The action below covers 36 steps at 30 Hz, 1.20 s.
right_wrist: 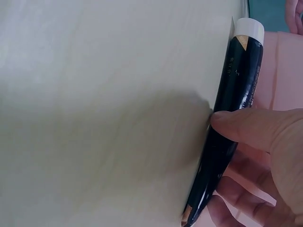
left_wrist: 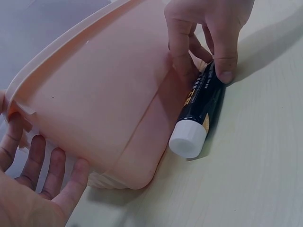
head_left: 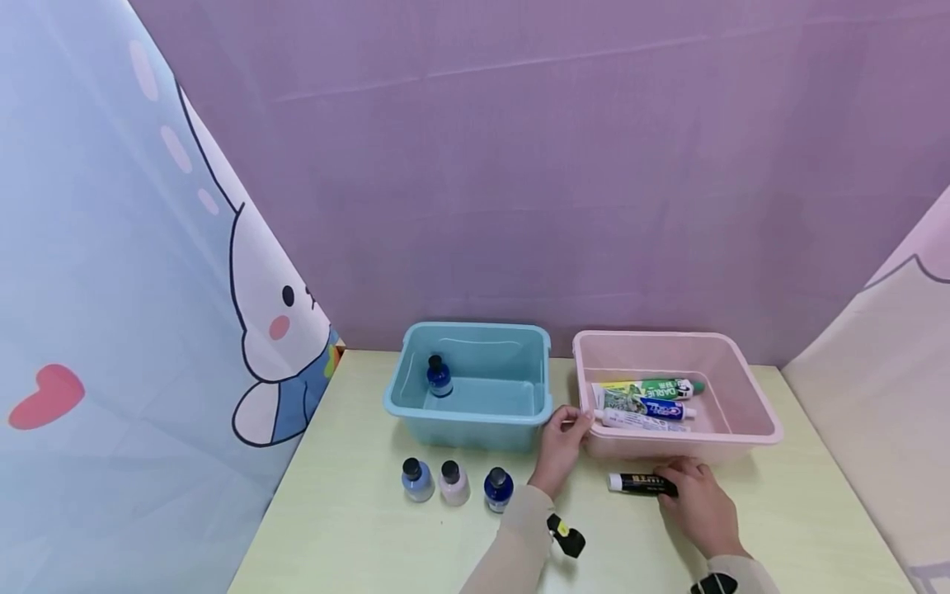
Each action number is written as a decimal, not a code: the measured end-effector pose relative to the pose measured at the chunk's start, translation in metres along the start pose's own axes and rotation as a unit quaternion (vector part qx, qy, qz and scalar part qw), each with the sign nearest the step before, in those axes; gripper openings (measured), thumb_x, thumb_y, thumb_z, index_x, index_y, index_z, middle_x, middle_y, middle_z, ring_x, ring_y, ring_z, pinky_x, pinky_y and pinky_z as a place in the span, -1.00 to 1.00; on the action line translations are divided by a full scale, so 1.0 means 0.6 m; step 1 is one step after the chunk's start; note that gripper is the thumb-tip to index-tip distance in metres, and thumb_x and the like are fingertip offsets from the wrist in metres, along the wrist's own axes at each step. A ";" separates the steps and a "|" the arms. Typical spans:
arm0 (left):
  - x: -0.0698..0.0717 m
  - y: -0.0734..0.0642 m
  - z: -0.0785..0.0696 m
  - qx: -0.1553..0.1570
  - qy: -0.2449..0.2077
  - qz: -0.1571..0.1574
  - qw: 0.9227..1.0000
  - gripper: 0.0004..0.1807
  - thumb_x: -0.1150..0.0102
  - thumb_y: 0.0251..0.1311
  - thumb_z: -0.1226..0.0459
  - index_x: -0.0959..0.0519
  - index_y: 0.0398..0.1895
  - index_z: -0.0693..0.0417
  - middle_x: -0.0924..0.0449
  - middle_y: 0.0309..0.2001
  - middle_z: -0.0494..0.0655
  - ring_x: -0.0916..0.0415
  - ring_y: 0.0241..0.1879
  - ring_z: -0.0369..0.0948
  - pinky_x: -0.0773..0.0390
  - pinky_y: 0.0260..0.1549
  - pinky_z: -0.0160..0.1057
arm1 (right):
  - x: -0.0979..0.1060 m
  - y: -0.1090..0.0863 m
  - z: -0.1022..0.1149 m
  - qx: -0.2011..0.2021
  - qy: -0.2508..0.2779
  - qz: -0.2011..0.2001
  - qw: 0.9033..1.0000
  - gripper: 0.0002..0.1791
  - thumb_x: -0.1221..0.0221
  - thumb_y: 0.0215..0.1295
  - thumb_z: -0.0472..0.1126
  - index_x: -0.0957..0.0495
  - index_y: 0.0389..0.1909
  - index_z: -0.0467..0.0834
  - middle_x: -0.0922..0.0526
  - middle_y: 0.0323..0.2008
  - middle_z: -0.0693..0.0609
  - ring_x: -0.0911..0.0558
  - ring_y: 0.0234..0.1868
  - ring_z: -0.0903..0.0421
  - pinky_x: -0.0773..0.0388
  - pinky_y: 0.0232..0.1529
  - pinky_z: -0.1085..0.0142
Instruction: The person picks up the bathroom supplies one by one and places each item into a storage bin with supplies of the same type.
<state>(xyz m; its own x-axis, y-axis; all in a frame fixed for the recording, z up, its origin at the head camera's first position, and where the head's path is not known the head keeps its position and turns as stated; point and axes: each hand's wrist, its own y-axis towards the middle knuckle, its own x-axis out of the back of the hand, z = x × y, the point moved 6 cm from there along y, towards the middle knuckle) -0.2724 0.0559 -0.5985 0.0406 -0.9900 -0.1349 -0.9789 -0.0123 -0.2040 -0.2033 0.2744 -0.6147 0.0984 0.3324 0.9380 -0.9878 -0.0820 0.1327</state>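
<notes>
My right hand (head_left: 700, 505) pinches a black toothpaste tube (right_wrist: 222, 127) with a white cap, thumb on one side and fingers on the other. The tube lies along the front of a pink plastic basket (head_left: 679, 444), its cap pointing left. At the basket's front left corner, my left hand (head_left: 560, 450) grips the rim, with fingers spread under the edge in the left wrist view. Inside the basket are a green and yellow toothpaste tube (head_left: 660, 389), a blue one (head_left: 664, 408) and a mostly white one (head_left: 638, 421).
A teal basket (head_left: 475, 417) stands left of the pink one, holding a dark blue bottle (head_left: 439, 379). On the table before it stand a light blue bottle (head_left: 418, 483), a pale pink bottle (head_left: 454, 487) and another dark blue bottle (head_left: 498, 492). A purple cloth (head_left: 579, 181) hangs behind.
</notes>
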 end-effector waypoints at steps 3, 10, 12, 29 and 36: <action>0.000 0.001 0.000 -0.001 -0.002 0.001 1.000 -0.80 -0.29 0.35 0.10 -0.60 -0.21 0.03 -0.57 -0.15 -0.15 -0.50 -0.18 -0.24 -0.65 0.04 -0.02 | 0.002 -0.001 0.002 0.000 -0.002 0.006 1.000 -0.57 -0.51 -0.04 -0.26 -0.74 -0.06 -0.13 -0.66 0.03 -0.20 -0.54 0.00 -0.22 -0.64 -0.19 -0.20; -0.001 0.002 0.000 -0.004 -0.004 0.007 1.000 -0.79 -0.30 0.34 0.09 -0.60 -0.21 0.03 -0.57 -0.15 -0.15 -0.52 -0.16 -0.21 -0.64 0.07 0.03 | 0.007 -0.004 0.007 0.008 -0.004 0.004 1.000 -0.57 -0.51 -0.06 -0.27 -0.74 -0.07 -0.11 -0.67 0.00 -0.16 -0.54 -0.01 -0.20 -0.65 -0.26 -0.17; -0.001 0.002 0.000 -0.002 -0.003 0.007 1.000 -0.80 -0.30 0.34 0.09 -0.60 -0.20 0.01 -0.57 -0.15 -0.15 -0.52 -0.15 -0.21 -0.64 0.07 0.03 | 0.008 -0.005 0.008 0.014 -0.006 0.000 1.000 -0.57 -0.51 -0.07 -0.28 -0.74 -0.08 -0.10 -0.67 -0.01 -0.16 -0.55 -0.02 -0.19 -0.65 -0.27 -0.16; -0.001 0.003 0.001 0.001 -0.004 0.004 1.000 -0.79 -0.30 0.34 0.10 -0.59 -0.20 0.04 -0.56 -0.14 -0.14 -0.50 -0.17 -0.24 -0.63 0.10 0.06 | 0.005 -0.010 0.006 0.033 -0.008 -0.034 0.999 -0.59 -0.53 -0.08 -0.29 -0.75 -0.12 -0.08 -0.68 -0.10 -0.07 -0.55 -0.11 -0.13 -0.63 -0.29 -0.07; 0.000 0.003 -0.002 0.007 -0.002 -0.002 1.000 -0.82 -0.29 0.36 0.13 -0.59 -0.21 0.03 -0.55 -0.14 -0.14 -0.50 -0.17 -0.23 -0.64 0.10 0.05 | 0.006 -0.012 0.009 0.042 -0.021 -0.023 0.999 -0.57 -0.52 -0.04 -0.26 -0.73 -0.06 -0.11 -0.70 -0.07 -0.10 -0.56 -0.06 -0.14 -0.64 -0.19 -0.10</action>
<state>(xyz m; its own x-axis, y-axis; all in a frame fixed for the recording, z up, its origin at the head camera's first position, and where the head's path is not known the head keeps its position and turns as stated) -0.2746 0.0560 -0.5977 0.0456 -0.9893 -0.1384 -0.9757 -0.0144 -0.2185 -0.1951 0.2710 -0.6106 0.1508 0.2977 0.9427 -0.9685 -0.1467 0.2013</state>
